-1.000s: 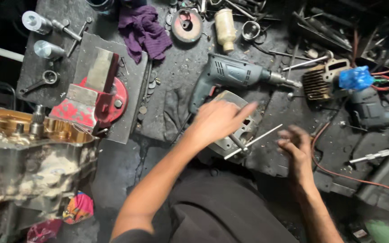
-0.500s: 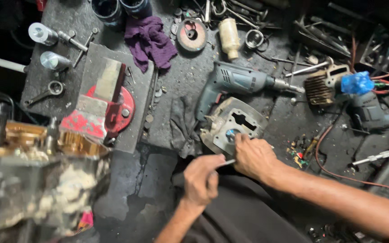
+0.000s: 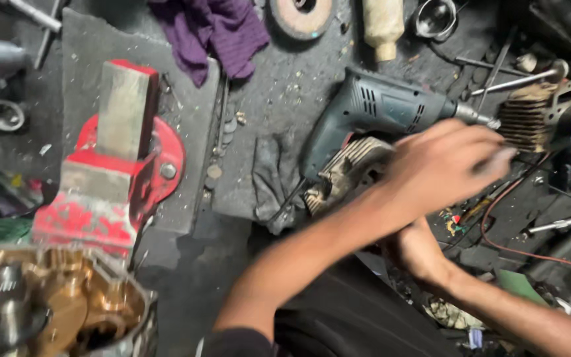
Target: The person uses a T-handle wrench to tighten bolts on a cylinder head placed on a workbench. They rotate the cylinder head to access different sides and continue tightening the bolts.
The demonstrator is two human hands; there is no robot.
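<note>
My left hand (image 3: 445,165) reaches across to the right over the cluttered dark bench, blurred by motion; its fingertips end near a finned cylinder (image 3: 529,120). Whether it holds anything is unclear. Just left of it a finned metal engine part (image 3: 346,168) stands tilted on edge against a grey electric drill (image 3: 381,109). My right hand (image 3: 419,254) lies lower, under the left forearm, and is largely hidden, so its grip cannot be made out.
A red bench vise (image 3: 110,168) sits at the left, with a brass-coloured engine casing (image 3: 54,307) below it. A purple rag (image 3: 223,33), grinding disc (image 3: 304,13) and cream bottle (image 3: 382,25) lie at the back. A grey rag (image 3: 273,180), loose tools and red wire (image 3: 517,248) surround the hands.
The view has closed in on the bench. My left hand swung from near my body out to the right over the drill. The finned part, flat before, now stands on edge.
</note>
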